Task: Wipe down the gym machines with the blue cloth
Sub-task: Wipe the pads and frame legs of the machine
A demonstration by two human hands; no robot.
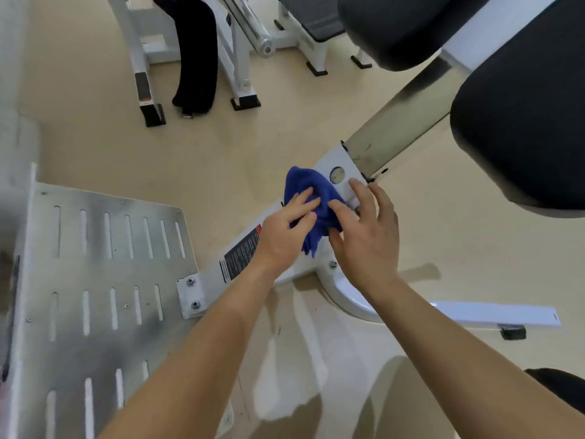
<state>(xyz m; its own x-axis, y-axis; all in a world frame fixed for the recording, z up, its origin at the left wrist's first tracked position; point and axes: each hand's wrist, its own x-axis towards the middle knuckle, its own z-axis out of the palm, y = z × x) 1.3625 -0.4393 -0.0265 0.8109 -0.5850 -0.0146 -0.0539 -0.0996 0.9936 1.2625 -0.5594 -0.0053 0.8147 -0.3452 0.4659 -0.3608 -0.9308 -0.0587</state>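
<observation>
Two bare hands are at work close together, low on a gym machine. The left hand [285, 229] grips the crumpled blue cloth [311, 198], with its fingers curled over the bunched top and a tail of fabric hanging below the palm. The right hand [364, 236] is just beside it, holding nothing. Its fingers are spread and relaxed, the thumb touches the cloth's right edge, and the fingertips rest on the machine.

The cloth lies on the upper face of the white painted steel frame beam [209, 277]. It sits between a small round disc [336, 175] further up the beam and a black printed warning label with a red corner [242, 251] lower down. The print on the label is too small to read.

A grey slotted metal footplate [104, 280], scuffed dark in patches, is bolted to the beam's lower end at the left. Large black padded cushions [519, 128] overhang the beam at the upper right. A curved white leg [348, 296] branches off under the right forearm and ends in a black rubber foot [512, 331] on the beige floor [221, 147].

At the far side, a person in a long black garment [196, 58] stands beside a second white machine frame [240, 74].
</observation>
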